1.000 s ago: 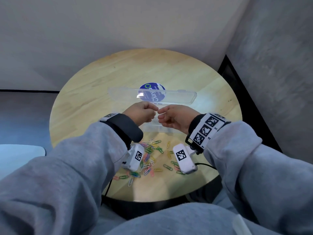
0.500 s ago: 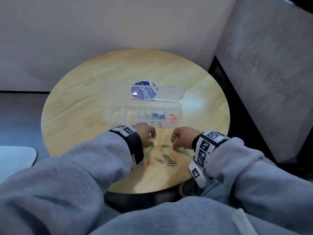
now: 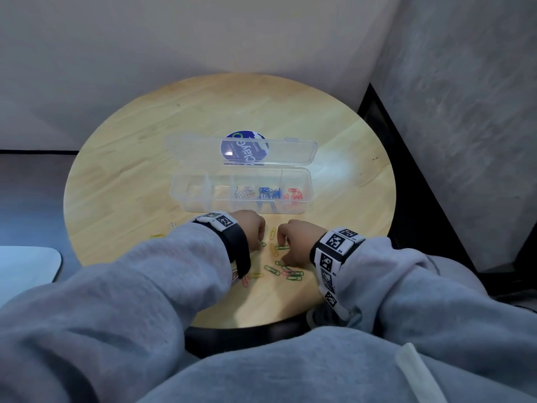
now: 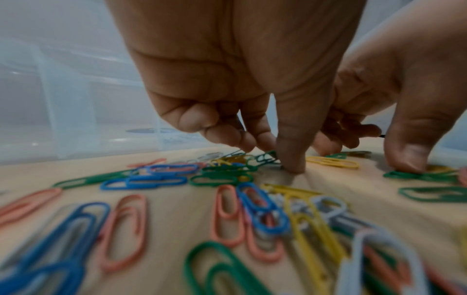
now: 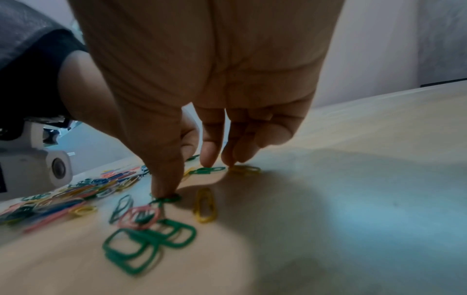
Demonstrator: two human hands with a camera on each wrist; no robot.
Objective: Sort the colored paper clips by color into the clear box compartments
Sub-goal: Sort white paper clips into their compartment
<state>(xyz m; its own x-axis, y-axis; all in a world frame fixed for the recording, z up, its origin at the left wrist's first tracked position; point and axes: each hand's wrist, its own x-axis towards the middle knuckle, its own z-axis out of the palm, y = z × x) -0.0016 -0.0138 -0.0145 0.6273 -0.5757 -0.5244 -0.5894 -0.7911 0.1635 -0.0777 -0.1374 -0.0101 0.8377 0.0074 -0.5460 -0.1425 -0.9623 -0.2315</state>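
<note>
Left hand (image 3: pixel 252 225) down on round table (image 3: pixel 125 181), fingers curled, thumb and fingertips pinching green clip (image 4: pixel 265 157) at edge of loose clip pile (image 4: pixel 252 203). Right hand (image 3: pixel 296 242) just beside it, thumb pressing green clip (image 5: pixel 165 199), fingertips touching another green clip (image 5: pixel 208 170); grip unclear. Open clear box (image 3: pixel 241 205) behind hands, white, blue, red clips in three right compartments.

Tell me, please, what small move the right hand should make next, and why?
Probably close thumb and forefinger on the green clip under the thumb and lift it. The right hand is already down among loose clips, thumb tip on that green one, and the clear box holds white, blue and red clips but no green yet, with compartments free at its left end.
</note>
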